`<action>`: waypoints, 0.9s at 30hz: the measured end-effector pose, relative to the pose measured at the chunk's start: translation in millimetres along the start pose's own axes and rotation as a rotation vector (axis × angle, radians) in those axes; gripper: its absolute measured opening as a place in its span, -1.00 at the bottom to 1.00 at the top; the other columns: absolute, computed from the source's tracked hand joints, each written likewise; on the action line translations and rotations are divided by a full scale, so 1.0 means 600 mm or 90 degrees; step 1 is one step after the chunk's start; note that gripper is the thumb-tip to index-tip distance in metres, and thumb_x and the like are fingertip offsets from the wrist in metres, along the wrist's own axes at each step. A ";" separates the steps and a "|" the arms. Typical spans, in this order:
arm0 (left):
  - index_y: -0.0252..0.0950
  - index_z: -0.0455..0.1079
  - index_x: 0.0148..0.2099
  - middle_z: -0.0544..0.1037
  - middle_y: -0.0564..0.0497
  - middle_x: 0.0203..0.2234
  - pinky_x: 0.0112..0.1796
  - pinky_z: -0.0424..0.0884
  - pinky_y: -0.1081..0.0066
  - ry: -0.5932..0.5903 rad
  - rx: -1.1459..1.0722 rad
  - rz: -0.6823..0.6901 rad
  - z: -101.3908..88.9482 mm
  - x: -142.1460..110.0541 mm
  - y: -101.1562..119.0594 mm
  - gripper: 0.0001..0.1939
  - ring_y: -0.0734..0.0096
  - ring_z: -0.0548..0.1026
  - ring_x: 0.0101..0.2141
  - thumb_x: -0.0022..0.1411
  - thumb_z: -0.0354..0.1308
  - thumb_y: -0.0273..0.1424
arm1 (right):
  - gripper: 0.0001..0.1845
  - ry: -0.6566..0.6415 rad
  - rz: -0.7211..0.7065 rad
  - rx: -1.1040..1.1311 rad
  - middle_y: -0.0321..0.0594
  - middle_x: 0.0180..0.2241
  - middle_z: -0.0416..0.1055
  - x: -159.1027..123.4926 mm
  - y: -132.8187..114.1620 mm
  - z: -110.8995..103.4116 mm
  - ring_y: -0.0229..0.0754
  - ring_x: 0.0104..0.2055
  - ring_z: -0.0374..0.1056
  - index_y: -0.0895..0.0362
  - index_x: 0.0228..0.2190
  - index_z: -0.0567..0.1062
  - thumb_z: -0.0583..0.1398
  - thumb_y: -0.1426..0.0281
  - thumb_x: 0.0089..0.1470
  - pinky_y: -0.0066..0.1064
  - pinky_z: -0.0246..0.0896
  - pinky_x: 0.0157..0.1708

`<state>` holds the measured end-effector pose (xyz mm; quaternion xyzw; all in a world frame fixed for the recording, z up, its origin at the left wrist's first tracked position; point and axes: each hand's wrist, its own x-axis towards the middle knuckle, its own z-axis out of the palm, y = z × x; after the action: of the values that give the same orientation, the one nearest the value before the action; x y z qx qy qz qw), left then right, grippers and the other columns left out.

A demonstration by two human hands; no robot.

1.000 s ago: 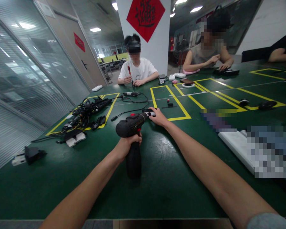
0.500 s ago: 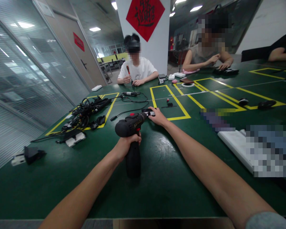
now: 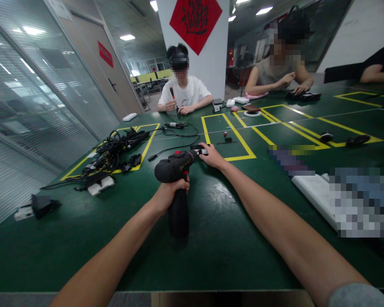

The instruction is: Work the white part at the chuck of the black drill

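Observation:
A black cordless drill (image 3: 179, 215) with red details points away from me and to the right. My left hand (image 3: 171, 192) is wrapped round its grip, near the red trigger. At the drill's front end, my right hand (image 3: 213, 157) is closed on a small black-and-silver part (image 3: 201, 148). My fingers hide much of that part, and I cannot tell whether the drill's tip touches it. Just beyond lies a thin black cable (image 3: 166, 149) ending in a plug.
A tangle of black cables (image 3: 115, 147) lies at the left, with black-and-white pieces (image 3: 100, 185) nearer me. Yellow tape (image 3: 243, 140) marks rectangles on the green table (image 3: 237, 256). A white object (image 3: 313, 198) lies at the right. Across sit co-workers, one holding a red-and-black screwdriver (image 3: 172, 93).

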<state>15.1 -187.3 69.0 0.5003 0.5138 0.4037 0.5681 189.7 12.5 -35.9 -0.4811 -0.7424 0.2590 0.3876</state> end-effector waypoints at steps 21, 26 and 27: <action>-0.32 0.36 -0.36 0.39 0.07 -0.57 -0.41 0.24 0.43 -0.010 0.001 0.010 -0.004 0.005 -0.006 -0.83 0.46 0.32 -0.50 -0.09 0.18 -0.40 | -0.40 -0.006 -0.003 -0.005 -0.06 0.03 0.16 0.001 -0.002 -0.002 -0.10 -0.01 0.32 0.06 0.19 0.29 0.21 0.37 0.11 -0.20 0.11 0.17; -0.33 0.37 -0.34 0.40 0.06 -0.56 -0.41 0.25 0.44 -0.017 -0.002 0.006 -0.004 0.005 -0.005 -0.82 0.47 0.33 -0.50 -0.08 0.18 -0.41 | -0.41 -0.006 -0.003 -0.005 -0.07 0.01 0.17 0.000 -0.003 -0.003 -0.11 -0.03 0.33 0.05 0.18 0.30 0.21 0.36 0.11 -0.21 0.12 0.16; -0.34 0.36 -0.34 0.41 0.06 -0.55 -0.41 0.26 0.45 -0.016 -0.008 0.004 -0.003 0.004 -0.004 -0.82 0.48 0.34 -0.50 -0.08 0.18 -0.41 | -0.41 -0.006 -0.001 -0.004 -0.06 0.02 0.17 0.000 -0.004 -0.003 -0.11 -0.04 0.34 0.05 0.18 0.30 0.21 0.37 0.11 -0.21 0.13 0.15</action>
<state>13.4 -184.9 66.2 0.5037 0.5023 0.4021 0.5764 190.2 11.7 -33.1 -0.4803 -0.7457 0.2585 0.3826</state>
